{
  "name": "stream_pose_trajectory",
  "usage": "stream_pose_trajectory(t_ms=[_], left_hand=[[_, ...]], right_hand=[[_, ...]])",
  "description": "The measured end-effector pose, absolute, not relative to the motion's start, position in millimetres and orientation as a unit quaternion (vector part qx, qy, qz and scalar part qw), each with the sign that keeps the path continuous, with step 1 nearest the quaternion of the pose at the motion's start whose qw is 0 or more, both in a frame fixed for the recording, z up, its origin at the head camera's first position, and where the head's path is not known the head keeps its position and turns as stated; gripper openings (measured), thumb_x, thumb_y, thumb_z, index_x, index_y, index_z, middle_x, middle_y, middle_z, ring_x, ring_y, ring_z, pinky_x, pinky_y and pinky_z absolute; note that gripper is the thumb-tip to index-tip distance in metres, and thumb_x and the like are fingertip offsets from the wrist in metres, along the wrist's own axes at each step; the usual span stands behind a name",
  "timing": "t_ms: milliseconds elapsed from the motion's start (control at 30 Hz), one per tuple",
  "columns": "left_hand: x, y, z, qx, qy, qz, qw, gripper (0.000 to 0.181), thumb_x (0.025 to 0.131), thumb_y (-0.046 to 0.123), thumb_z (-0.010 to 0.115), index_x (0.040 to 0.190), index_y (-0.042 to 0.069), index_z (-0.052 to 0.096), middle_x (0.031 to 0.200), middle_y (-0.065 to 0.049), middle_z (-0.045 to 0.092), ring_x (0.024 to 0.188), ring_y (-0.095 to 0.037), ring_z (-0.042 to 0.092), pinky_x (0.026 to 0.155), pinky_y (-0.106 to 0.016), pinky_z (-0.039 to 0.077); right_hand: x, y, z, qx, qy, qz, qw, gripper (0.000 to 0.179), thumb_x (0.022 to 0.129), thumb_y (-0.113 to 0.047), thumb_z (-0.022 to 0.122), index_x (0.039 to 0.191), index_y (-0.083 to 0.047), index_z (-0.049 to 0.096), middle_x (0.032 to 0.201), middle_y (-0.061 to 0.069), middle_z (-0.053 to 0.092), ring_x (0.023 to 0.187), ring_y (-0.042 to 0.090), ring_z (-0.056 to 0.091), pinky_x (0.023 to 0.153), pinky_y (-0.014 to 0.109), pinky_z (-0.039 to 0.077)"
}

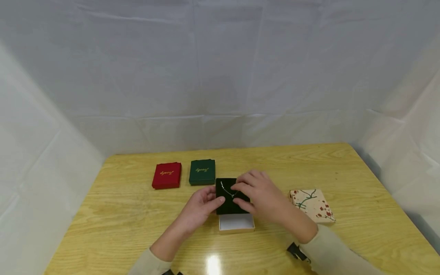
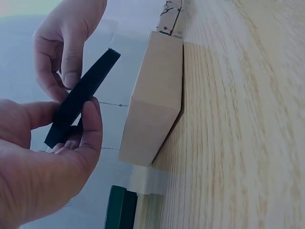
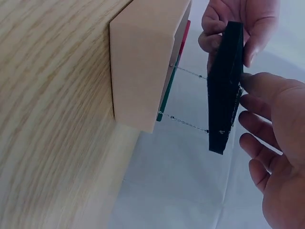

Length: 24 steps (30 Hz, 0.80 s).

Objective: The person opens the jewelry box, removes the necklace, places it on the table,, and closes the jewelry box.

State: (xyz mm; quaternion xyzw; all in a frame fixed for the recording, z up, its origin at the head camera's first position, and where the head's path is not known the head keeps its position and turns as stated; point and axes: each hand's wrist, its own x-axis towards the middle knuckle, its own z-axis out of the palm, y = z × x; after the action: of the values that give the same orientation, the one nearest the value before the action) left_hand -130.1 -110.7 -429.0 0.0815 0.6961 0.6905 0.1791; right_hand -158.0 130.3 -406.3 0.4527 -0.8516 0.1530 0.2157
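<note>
Above table (image 1: 117, 217) | left fingers (image 2: 91, 125) pinch black pad (image 1: 227, 207) | right fingers (image 3: 262, 129) loose | green box (image 1: 202, 176) gold-lettered

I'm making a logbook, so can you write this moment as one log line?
left hand: holds dark pad | right hand: touches pad | necklace: across pad | box: open, below

My left hand (image 2: 57, 164) pinches a thin dark pad (image 2: 86, 93) between the thumb and fingers, holding it tilted above the worktop (image 2: 243, 114). From the right, my right hand (image 2: 66, 36) reaches in, one fingertip against the pad. Two strands of fine chain (image 2: 115, 104) run between the pad and a plain pale box (image 2: 155, 81) on the worktop. A green box (image 2: 116, 207) sits to the left, a patterned box (image 2: 167, 18) to the right.
</note>
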Motion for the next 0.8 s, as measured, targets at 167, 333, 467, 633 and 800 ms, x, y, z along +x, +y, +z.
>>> stream_pose_trajectory(t_ms=[167, 333, 467, 633, 800], left_hand=[[-129.5, -111.5, -428.7, 0.088, 0.68, 0.703, 0.19, 0.042, 0.109, 0.011, 0.059, 0.143, -0.012, 0.048, 0.136, -0.027, 0.066, 0.122, -0.031, 0.068, 0.1, -0.037, 0.056], [-129.3, -111.6, -427.7, 0.095, 0.666, 0.713, 0.2, 0.044, 0.109, 0.008, 0.057, 0.146, -0.013, 0.044, 0.139, -0.028, 0.064, 0.126, -0.036, 0.065, 0.104, -0.042, 0.054], [-129.0, -110.7, -427.2, 0.09, 0.654, 0.722, 0.207, 0.044, 0.11, 0.007, 0.056, 0.147, -0.013, 0.042, 0.141, -0.028, 0.062, 0.129, -0.038, 0.063, 0.109, -0.047, 0.05], [-128.1, -110.2, -427.1, 0.084, 0.646, 0.728, 0.214, 0.044, 0.11, 0.008, 0.057, 0.147, -0.011, 0.042, 0.142, -0.026, 0.063, 0.13, -0.036, 0.063, 0.111, -0.046, 0.049], [-127.2, -110.3, -427.8, 0.081, 0.645, 0.729, 0.213, 0.045, 0.109, 0.009, 0.058, 0.147, -0.01, 0.042, 0.142, -0.024, 0.063, 0.125, -0.029, 0.066, 0.106, -0.038, 0.052]], right_hand=[[-155.6, 127.0, -408.5, 0.45, -0.854, 0.129, 0.226, 0.026, 0.09, -0.029, 0.088, 0.111, -0.015, 0.079, 0.113, -0.001, 0.07, 0.106, 0.022, 0.059, 0.085, 0.041, 0.048], [-153.7, 125.1, -408.3, 0.448, -0.853, 0.126, 0.235, 0.024, 0.088, -0.028, 0.09, 0.107, -0.015, 0.082, 0.11, -0.002, 0.074, 0.105, 0.022, 0.062, 0.085, 0.041, 0.048], [-152.8, 123.8, -409.4, 0.448, -0.852, 0.117, 0.245, 0.024, 0.086, -0.027, 0.092, 0.104, -0.014, 0.083, 0.107, -0.003, 0.075, 0.104, 0.02, 0.063, 0.084, 0.04, 0.049], [-151.2, 122.4, -409.5, 0.449, -0.851, 0.11, 0.251, 0.02, 0.086, -0.026, 0.092, 0.102, -0.016, 0.084, 0.105, -0.004, 0.075, 0.102, 0.018, 0.063, 0.083, 0.037, 0.048], [-150.4, 121.7, -413.4, 0.449, -0.848, 0.121, 0.254, 0.018, 0.085, -0.022, 0.092, 0.101, -0.015, 0.084, 0.103, -0.004, 0.075, 0.1, 0.017, 0.063, 0.082, 0.036, 0.048]])
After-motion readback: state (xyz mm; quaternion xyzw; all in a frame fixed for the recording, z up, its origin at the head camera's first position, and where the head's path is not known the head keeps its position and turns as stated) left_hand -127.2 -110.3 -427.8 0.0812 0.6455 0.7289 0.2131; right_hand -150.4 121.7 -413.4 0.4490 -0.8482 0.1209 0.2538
